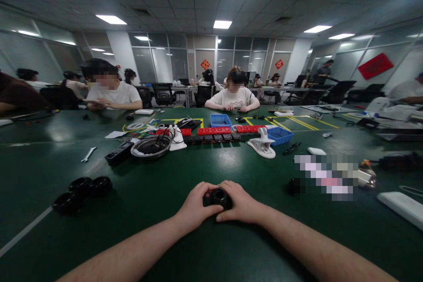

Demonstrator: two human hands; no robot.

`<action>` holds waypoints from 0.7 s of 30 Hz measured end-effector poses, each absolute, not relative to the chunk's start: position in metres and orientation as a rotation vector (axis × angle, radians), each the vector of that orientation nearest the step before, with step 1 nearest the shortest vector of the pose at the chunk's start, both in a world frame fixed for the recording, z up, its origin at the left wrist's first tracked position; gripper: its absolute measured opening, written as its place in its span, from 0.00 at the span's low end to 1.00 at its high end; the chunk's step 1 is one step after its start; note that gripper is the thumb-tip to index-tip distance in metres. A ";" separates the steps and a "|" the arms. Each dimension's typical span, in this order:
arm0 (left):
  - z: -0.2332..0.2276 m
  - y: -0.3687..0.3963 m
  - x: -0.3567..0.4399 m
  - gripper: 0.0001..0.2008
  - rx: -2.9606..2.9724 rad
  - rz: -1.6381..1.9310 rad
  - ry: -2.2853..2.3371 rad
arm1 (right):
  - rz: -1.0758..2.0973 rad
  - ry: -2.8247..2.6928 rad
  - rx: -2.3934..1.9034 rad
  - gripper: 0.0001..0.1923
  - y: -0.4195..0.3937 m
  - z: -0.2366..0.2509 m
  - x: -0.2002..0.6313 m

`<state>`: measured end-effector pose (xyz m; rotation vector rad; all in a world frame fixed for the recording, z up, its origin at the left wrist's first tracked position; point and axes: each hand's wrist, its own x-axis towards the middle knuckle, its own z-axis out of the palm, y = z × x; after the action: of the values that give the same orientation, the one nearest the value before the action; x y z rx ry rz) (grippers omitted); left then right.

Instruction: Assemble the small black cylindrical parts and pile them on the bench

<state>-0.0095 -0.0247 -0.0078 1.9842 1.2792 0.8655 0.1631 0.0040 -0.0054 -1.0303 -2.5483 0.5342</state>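
Small black part gripped by both hands at 6 o'clock on green table.

L hand [194, 206] and R hand [240, 205] were curled narrow around a black round-topped part [218, 197], fingers touching its sides; its round opening was faced up, long axis approx. 9-to-3. It was held low over the dark green table [165, 238]. Black rings [82, 191] were seen at 9 o'clock, a metal bowl [151, 146] at 11, a white clamp [263, 144] at 1. Co-workers were seated at 12, in an office w/ ceiling lights.
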 end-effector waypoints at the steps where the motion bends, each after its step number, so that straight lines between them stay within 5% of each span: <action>1: -0.007 -0.025 -0.010 0.17 2.004 0.850 1.260 | 0.632 -2.566 -0.963 0.29 0.007 -0.004 0.166; 7: -0.003 -0.026 -0.012 0.17 2.055 0.824 1.206 | 0.983 -2.613 -0.741 0.16 0.020 0.004 0.176; 21: -0.002 -0.032 -0.008 0.16 2.020 0.828 1.269 | 0.880 -2.515 -1.013 0.18 0.013 -0.005 0.171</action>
<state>-0.0077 -0.0317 -0.0020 2.0200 1.2689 0.8283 0.1711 0.0128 -0.0048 -1.0131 -2.5146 0.8795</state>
